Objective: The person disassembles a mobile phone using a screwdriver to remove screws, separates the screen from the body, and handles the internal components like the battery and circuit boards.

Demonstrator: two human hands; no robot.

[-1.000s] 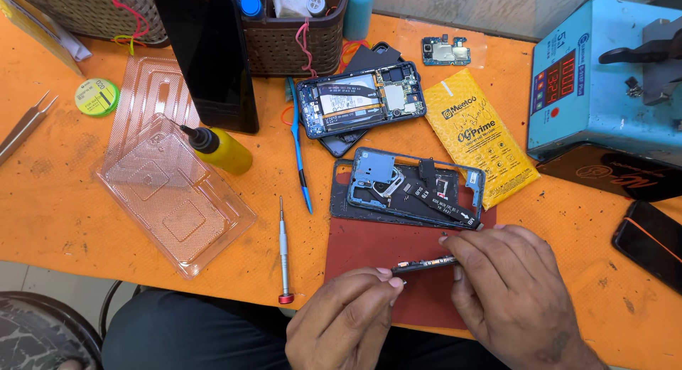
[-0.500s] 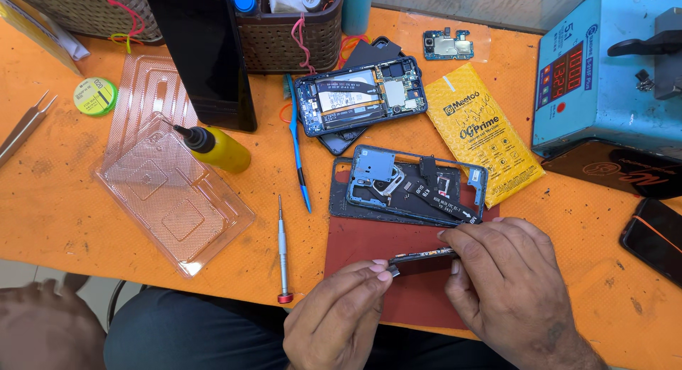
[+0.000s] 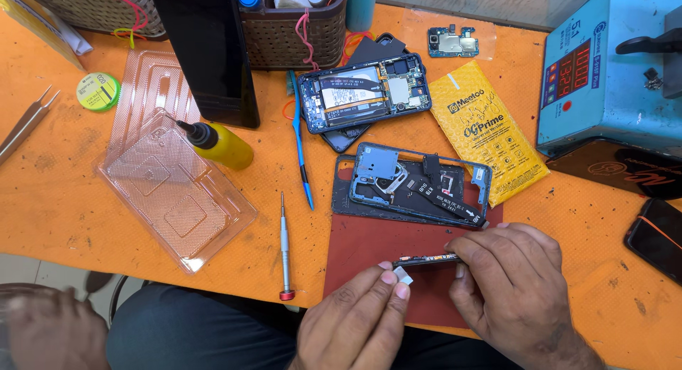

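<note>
Both hands meet low over the dark red mat (image 3: pixel 376 245) on the orange bench (image 3: pixel 85 199). The right hand (image 3: pixel 515 288) has its fingers (image 3: pixel 490 250) closed along a thin dark strip part (image 3: pixel 425 259), a narrow bar with small coppery flecks, held level just above the mat. The left hand (image 3: pixel 355 324) pinches a small pale tab (image 3: pixel 402 275) between thumb and forefinger, right at the strip's near end. Just beyond lies an opened phone frame (image 3: pixel 415 185), blue-edged, and a slim screwdriver (image 3: pixel 285 245) rests to the left.
</note>
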